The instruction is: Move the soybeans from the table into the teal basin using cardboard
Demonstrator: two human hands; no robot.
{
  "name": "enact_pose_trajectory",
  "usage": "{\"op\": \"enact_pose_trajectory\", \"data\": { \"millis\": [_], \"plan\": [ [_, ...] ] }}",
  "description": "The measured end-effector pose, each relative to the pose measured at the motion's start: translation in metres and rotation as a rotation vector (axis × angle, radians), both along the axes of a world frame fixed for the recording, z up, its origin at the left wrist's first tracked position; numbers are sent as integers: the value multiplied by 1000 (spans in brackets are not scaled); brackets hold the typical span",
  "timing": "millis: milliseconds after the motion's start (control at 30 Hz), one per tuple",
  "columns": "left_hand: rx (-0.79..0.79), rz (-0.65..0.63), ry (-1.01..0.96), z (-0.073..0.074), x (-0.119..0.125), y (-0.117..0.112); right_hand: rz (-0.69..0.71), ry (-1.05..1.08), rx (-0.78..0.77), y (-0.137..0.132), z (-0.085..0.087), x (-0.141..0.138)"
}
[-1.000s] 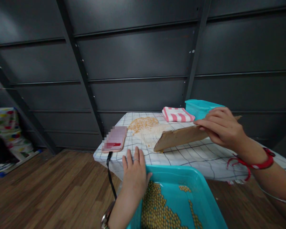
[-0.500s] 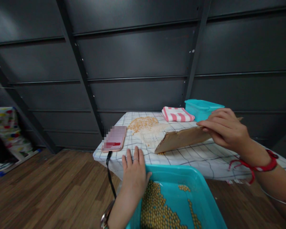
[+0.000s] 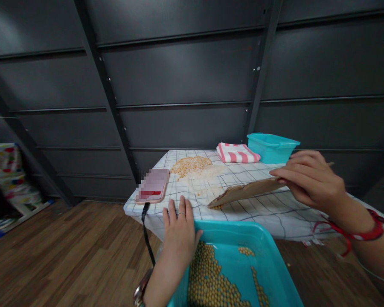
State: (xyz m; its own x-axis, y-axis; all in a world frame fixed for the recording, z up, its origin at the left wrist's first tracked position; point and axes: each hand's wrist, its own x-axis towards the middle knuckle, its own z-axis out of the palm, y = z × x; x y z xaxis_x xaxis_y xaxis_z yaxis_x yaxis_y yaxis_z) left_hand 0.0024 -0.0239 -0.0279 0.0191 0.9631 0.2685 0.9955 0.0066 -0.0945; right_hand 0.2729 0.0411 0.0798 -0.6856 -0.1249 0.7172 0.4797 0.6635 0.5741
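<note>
My right hand grips a piece of brown cardboard by its right end, tilted over the checked tablecloth. A few soybeans show under the cardboard's lower left edge. With fingers stretched out, my left hand lies over the left rim of a turquoise tray, its fingertips at the table's front edge. Many soybeans lie inside the tray, mostly on its left side. On the cloth behind the cardboard spreads a pile of yellow grains, with a pale, finer heap beside it.
A phone with a black strap lies on the table's left corner. Towards the back are a pink-and-white striped towel and a smaller turquoise basin. A dark panelled wall stands close behind the checked tablecloth.
My right hand has shifted slightly right and down, and the cardboard now leans flatter towards the cloth. My left hand has stayed at the tray's rim.
</note>
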Motion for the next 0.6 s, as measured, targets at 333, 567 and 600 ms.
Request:
{"op": "enact_pose_trajectory", "data": {
  "millis": [333,567,600],
  "plan": [
    [12,-8,9,0,0,-1,-80,-2,93,-10,9,4],
    [-9,4,4,2,0,-1,-60,-31,51,-5,2,5],
    [-4,0,5,1,0,-1,-57,-34,48,-5,2,4]
  ]
}}
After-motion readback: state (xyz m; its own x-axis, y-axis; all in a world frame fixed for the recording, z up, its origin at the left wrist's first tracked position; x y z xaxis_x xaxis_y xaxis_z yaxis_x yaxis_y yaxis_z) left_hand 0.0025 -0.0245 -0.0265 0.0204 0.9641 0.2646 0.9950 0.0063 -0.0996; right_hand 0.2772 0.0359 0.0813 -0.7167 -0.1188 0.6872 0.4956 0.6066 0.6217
